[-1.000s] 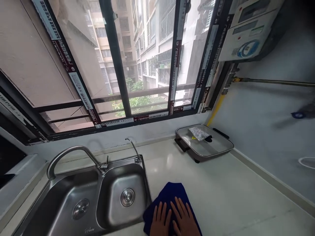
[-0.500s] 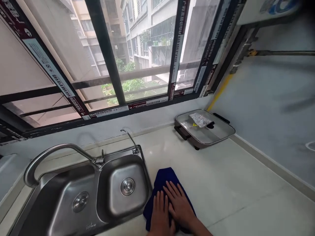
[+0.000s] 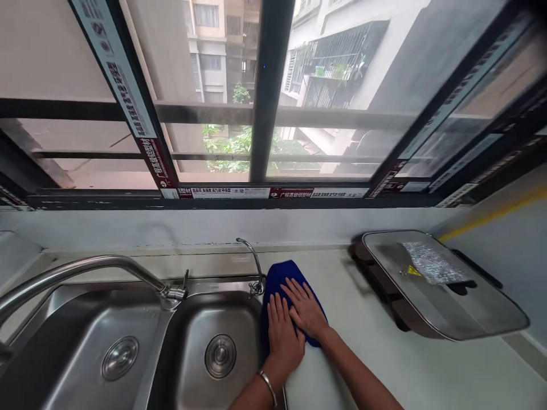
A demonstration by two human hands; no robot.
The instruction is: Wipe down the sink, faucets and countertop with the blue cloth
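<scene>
A dark blue cloth (image 3: 280, 274) lies on the pale countertop (image 3: 367, 364), along the right edge of the double sink. My left hand (image 3: 282, 330) presses flat on the cloth, fingers stretched forward, a bracelet at its wrist. Just to its right, my right hand (image 3: 305, 307) also lies flat on the cloth, its fingers pointing up and to the left. The two hands touch or nearly touch at the right thumb. Beyond the fingertips, the cloth reaches past the small tap (image 3: 252, 259) toward the wall.
A steel double sink (image 3: 164, 341) with a large curved faucet (image 3: 115, 263) fills the left. At the right stands an electric pan (image 3: 410, 307) with a glass lid, a silvery packet (image 3: 431, 263) on top. A dark-framed window (image 3: 265, 202) runs along the back.
Both hands have slid forward with the cloth, from the sink's front right corner to beside the small tap. The view has turned, and the pan now appears larger.
</scene>
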